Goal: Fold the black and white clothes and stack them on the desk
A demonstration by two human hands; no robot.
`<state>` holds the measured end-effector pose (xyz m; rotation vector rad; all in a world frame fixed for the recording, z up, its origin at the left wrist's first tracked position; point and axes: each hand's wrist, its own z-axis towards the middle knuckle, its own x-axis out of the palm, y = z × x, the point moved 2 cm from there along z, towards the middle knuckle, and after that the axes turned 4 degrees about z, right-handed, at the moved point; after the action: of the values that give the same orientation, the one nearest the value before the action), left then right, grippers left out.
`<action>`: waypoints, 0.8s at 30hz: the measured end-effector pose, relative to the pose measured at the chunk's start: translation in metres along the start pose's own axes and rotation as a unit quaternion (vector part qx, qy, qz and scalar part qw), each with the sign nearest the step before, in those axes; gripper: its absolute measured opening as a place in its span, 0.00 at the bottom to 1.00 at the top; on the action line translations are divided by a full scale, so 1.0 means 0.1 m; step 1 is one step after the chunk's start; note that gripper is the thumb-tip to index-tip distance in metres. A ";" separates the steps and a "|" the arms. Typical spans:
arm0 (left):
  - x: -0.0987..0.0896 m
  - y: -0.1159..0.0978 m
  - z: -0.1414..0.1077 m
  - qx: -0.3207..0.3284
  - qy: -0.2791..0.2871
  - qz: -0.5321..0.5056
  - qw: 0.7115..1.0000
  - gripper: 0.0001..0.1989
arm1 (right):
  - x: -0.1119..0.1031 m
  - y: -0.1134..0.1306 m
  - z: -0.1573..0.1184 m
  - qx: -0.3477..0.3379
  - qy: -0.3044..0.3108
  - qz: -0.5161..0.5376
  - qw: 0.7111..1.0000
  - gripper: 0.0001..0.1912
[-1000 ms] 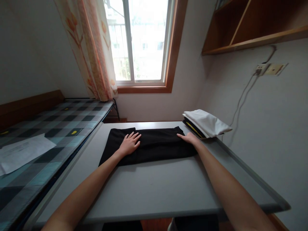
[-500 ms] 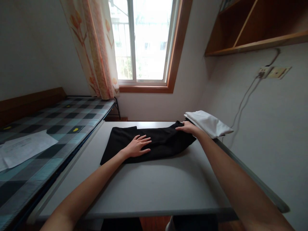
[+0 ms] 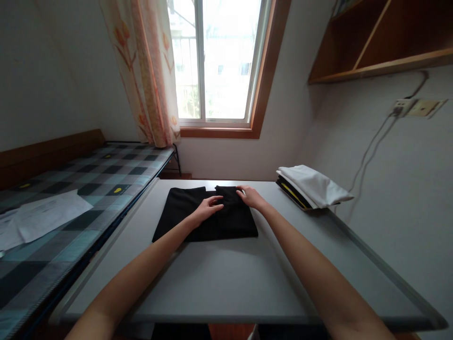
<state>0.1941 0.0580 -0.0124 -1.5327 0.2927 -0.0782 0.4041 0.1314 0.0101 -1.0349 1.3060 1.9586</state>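
A black garment (image 3: pixel 182 215) lies on the grey table (image 3: pixel 230 278), its right part folded over to the left. My left hand (image 3: pixel 208 208) rests flat on the middle of it, fingers spread and pointing right. My right hand (image 3: pixel 250 196) grips the folded-over edge near the garment's far side, a little right of the left hand's fingertips. Both forearms reach in from the near edge of the table.
A stack of folded clothes (image 3: pixel 314 186), white on top, sits at the table's far right by the wall. A bed with a checked cover (image 3: pixel 88 182) and a sheet of paper (image 3: pixel 38 217) runs along the left. A window (image 3: pixel 215 61), curtain (image 3: pixel 148 71) and wooden shelf (image 3: pixel 382 42) are beyond.
My right hand carried the garment's right end leftward and laid it over the middle, so the garment is now about half as wide. My left hand shifted slightly right on the cloth.
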 end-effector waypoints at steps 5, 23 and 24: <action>0.06 -0.03 -0.01 -0.038 -0.057 0.120 0.990 0.31 | 0.15 0.07 0.25 -0.010 0.027 -0.082 0.996 0.20; 0.12 -0.23 -0.23 -0.018 0.126 0.207 0.970 0.35 | 0.40 0.31 0.49 -0.049 -0.027 -0.041 0.998 0.15; 0.08 -0.26 -0.25 -0.036 0.138 0.202 0.969 0.35 | 0.39 0.37 0.51 -0.062 -0.031 -0.042 0.997 0.15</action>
<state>0.1990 0.0308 0.0125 -1.5060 0.8329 0.0419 0.3389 0.1665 0.0069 -1.0604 1.1027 2.0118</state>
